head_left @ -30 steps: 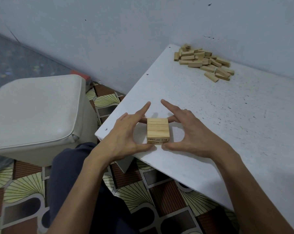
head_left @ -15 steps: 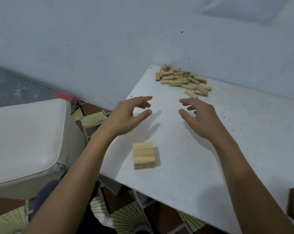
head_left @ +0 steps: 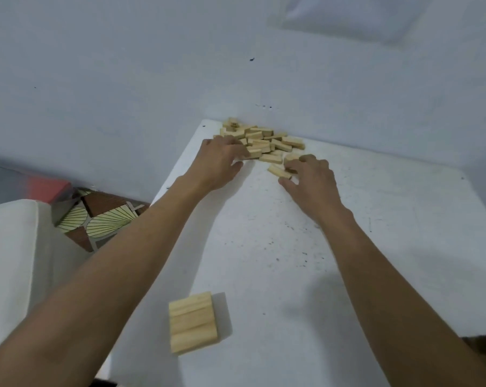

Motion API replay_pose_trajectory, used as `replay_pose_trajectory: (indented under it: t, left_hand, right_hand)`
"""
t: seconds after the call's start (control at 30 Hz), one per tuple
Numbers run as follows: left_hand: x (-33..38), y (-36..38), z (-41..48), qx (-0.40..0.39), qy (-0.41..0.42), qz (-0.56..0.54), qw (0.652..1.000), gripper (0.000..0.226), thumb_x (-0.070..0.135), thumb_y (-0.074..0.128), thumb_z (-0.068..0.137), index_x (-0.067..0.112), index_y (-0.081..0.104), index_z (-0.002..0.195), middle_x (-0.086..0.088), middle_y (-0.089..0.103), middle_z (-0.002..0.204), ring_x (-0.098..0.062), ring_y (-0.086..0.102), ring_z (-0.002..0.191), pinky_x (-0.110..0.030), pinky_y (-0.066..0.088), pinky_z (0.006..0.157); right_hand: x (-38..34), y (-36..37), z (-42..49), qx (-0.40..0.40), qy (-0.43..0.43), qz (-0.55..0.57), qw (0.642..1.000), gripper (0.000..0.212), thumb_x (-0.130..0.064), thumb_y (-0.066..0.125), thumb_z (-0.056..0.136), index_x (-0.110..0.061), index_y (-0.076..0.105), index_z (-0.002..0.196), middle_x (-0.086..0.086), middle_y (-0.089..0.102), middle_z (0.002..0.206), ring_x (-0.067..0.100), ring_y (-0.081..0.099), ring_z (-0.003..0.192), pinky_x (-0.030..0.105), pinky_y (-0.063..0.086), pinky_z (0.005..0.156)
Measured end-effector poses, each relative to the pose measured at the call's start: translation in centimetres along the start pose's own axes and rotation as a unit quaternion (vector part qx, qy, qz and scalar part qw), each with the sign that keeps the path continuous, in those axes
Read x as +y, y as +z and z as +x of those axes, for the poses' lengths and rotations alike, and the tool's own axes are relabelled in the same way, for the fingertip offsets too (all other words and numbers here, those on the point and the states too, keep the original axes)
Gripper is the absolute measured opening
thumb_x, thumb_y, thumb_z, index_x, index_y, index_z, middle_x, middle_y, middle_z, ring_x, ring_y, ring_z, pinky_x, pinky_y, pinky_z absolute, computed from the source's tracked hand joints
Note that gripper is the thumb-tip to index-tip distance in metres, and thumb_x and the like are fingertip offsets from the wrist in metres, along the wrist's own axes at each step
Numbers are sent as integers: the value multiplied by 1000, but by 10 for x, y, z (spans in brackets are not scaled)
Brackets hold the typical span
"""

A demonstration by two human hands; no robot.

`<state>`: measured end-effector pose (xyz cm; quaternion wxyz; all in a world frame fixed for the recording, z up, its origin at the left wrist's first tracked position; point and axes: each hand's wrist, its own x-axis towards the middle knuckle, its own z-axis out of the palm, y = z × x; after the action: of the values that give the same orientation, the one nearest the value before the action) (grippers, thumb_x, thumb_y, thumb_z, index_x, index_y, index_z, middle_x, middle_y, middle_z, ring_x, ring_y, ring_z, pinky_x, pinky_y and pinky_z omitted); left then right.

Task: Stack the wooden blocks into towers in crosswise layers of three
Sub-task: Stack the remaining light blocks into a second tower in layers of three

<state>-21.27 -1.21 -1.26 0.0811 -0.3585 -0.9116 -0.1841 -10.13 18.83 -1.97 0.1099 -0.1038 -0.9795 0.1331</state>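
A low tower of wooden blocks (head_left: pixel 192 321), its top layer three blocks side by side, stands near the front edge of the white table (head_left: pixel 389 247). A loose pile of wooden blocks (head_left: pixel 267 139) lies in the table's far corner against the wall. Both arms stretch out to the pile. My left hand (head_left: pixel 222 162) is at the pile's left edge, fingers and thumb curled on a block (head_left: pixel 255 153). At the pile's near right edge my right hand (head_left: pixel 313 177) curls its fingers over a block (head_left: pixel 290 158), and another block (head_left: pixel 278 171) lies by its thumb.
The pale wall (head_left: pixel 152 65) rises directly behind the pile. To the left, below the table, are a white cushioned seat (head_left: pixel 15 261) and a patterned tile floor (head_left: pixel 102 219). The table's left edge runs close to my left forearm.
Both hands let go of the low tower and moved away to the far pile, where they now close on loose blocks. The view tilted up; the tower stays in place.
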Motion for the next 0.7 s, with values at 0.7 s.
replay_pose_trajectory:
  t: [0.7]
  left_hand:
    - [-4, -3, -13, 42, 9, -5, 999, 18, 13, 64, 91, 17, 75, 105, -3, 66, 108, -27, 63, 99, -42, 46, 84]
  right_hand:
    - [-7, 11, 19, 20, -50, -36, 998, 33, -30, 53, 99, -15, 65, 126, 12, 50, 121, 32, 43, 109, 42, 41, 92]
